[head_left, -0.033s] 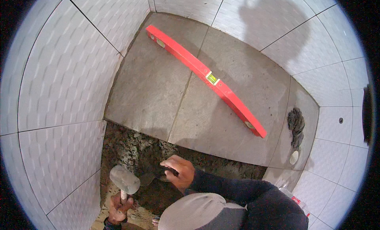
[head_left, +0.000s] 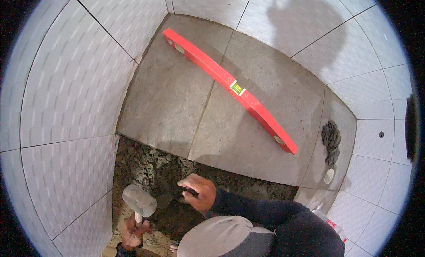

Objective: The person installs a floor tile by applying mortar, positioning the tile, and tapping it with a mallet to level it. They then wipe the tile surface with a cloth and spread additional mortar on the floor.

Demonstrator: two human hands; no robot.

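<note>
Down low, the left hand (head_left: 133,232) grips a grey rubber-headed mallet (head_left: 139,200) over rough dark mortar (head_left: 146,168), the right hand (head_left: 200,193) seemingly clutching a small dark tool, a long red spirit level (head_left: 228,86) lying farther off on smooth grey floor tiles (head_left: 177,102).

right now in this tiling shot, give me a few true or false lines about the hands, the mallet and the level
1. The left hand grips the handle of a mallet with a grey head. True.
2. The long red spirit level stands upright against the wall. False: it lies flat, diagonally across the grey floor tiles.
3. The right hand is over the dark rough mortar bed, near the edge of the laid tiles. True.
4. The right hand rests on the level. False: it is well apart from it, lower in the picture.
5. A dark rag lies on the floor near the white tiled wall on the left. False: it lies by the right wall.
</note>
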